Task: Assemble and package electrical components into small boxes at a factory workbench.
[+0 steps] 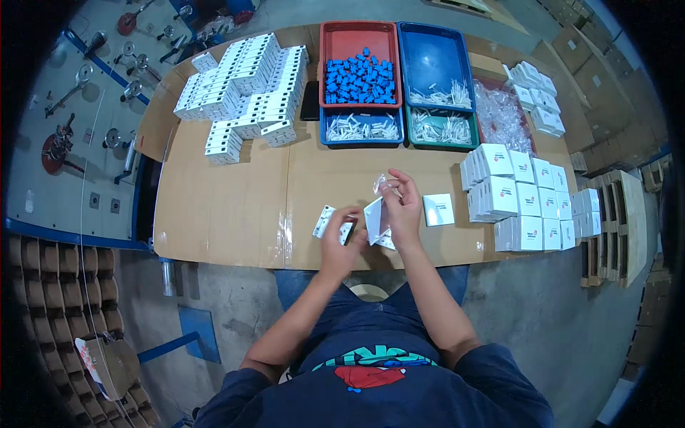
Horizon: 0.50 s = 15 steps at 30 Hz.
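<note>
- The right hand [401, 207] is raised over the near edge of the table [228, 207], its grip narrow, with thumb and fingers pinched on a piece of clear plastic [378, 184].
- A white panel [375, 217] stands tilted just below that plastic, beside the right palm; whether the fingers also bear it cannot be told.
- The left hand [338, 244] is to the left of the panel, fingers curled and thumb apart from them; whether its grip holds anything cannot be told.
- A white piece with dark openings [322, 222] lies by the left hand, partly hidden behind its fingers.
- A flat white square [439, 210] with small print rests on the table just right of the right hand.
- White square-faced packs [528, 203] are stacked in rows farther right.
- Many white blocks [250, 78] are piled at the far left of the table.
- At the far middle, a red tray [359, 38] holds small blue parts [360, 80], next to a large blue tray [432, 63] with white pegs [458, 93].
- Nearer, a smaller blue tray [362, 143] and a green tray [442, 145] contain more white pieces.
- A dark flat object [310, 101] lies left of the trays.
</note>
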{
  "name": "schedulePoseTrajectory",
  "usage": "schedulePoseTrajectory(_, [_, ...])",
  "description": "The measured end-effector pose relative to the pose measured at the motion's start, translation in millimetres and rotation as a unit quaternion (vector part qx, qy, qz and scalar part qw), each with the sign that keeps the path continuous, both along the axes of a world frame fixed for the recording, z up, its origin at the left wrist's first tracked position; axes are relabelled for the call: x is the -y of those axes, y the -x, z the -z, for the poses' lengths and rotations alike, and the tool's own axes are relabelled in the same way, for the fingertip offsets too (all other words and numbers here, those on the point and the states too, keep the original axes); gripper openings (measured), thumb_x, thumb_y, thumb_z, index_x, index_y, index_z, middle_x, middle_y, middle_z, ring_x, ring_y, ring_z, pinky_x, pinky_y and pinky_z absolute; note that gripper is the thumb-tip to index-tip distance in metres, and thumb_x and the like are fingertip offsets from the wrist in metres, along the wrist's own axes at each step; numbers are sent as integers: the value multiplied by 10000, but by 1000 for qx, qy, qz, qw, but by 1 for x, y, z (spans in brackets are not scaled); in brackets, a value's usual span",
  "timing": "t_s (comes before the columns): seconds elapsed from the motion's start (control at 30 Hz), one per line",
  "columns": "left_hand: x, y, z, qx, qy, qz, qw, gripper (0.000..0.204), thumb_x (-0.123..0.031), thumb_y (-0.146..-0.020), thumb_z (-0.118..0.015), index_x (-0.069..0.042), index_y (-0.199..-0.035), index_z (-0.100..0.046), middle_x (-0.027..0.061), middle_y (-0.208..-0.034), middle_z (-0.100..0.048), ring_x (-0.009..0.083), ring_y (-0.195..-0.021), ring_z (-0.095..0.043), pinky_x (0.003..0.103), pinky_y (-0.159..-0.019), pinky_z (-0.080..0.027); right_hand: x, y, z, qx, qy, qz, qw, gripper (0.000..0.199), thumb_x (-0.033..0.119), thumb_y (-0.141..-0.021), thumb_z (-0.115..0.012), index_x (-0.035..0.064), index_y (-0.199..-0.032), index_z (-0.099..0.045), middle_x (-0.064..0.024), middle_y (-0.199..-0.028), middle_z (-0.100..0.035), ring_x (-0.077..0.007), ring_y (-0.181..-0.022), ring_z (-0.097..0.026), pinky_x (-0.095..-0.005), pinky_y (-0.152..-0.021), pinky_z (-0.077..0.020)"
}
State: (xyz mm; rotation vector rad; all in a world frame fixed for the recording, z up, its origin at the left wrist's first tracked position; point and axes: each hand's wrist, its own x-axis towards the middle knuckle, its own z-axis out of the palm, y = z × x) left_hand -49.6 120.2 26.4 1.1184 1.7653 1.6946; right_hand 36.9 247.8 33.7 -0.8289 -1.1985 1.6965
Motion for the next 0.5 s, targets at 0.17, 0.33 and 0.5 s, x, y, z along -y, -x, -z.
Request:
schedulePoseTrajectory(0.17, [-9, -29, 4, 189, 4, -68, 980, 187, -145, -983, -650, 10, -1085, -622, 19, -907, -631, 87, -820, -580, 241, -755, -480, 11, 2, 6, -37, 77, 2, 996, 305, 66, -961, -629, -2, -1256, -586, -63, -1049, -682, -145, -989, -662, -252, -814, -507])
schedulePoseTrajectory(0.33, [3, -12, 8, 240, -9, -140, 961, 166, -164, -1027, -592, -2, -1008, -624, -13, -886, -600, 46, -809, -536, 222, -716, -454, -16, -12, 32, -84, 186, -9, 979, 165, 73, -961, -617, -5, -1106, -621, -140, -1108, -699, -264, -1099, -681, -358, -933, -518])
schedulePoseTrajectory(0.5, [23, 41, 44, 165, -19, -210, 964, 188, -185, -1039, -570, -5, -1003, -611, 5, -907, -622, 57, -820, -548, 234, -727, -467, -36, -30, 17, -112, 218, -12, 969, 149, 163, -963, -648, 40, -1034, -605, -111, -1017, -684, -205, -916, -692, -325, -829, -564])
